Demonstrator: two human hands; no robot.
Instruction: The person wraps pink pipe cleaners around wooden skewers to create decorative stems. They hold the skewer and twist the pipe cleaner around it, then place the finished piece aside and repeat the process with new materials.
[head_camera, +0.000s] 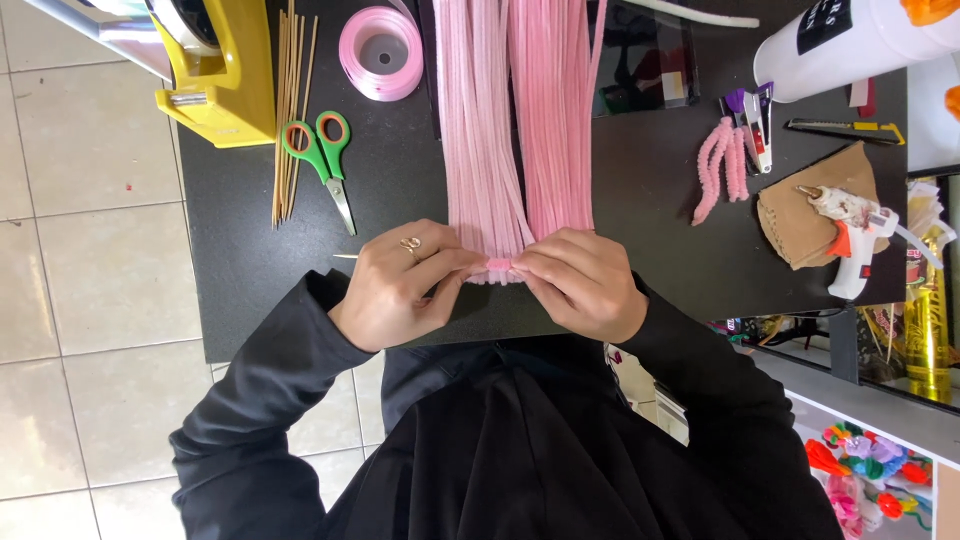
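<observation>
My left hand (400, 285) and my right hand (585, 280) meet at the near edge of a black table (250, 250). Between their fingertips they pinch a short pink pipe cleaner (498, 264). A ring sits on a finger of my left hand. Just beyond the hands lie two long bundles of pipe cleaners, a pale pink one (478, 120) and a deeper pink one (552, 110), running away from me. A thin wooden stick tip shows to the left of my left hand.
Green-handled scissors (322, 160), wooden skewers (290, 100), a pink ribbon roll (381, 52) and a yellow tape dispenser (215, 80) lie at the left. Curled pink pipe cleaners (722, 165), a glue gun (850, 230) on brown paper, a white bottle (850, 40) and a cutter sit at the right.
</observation>
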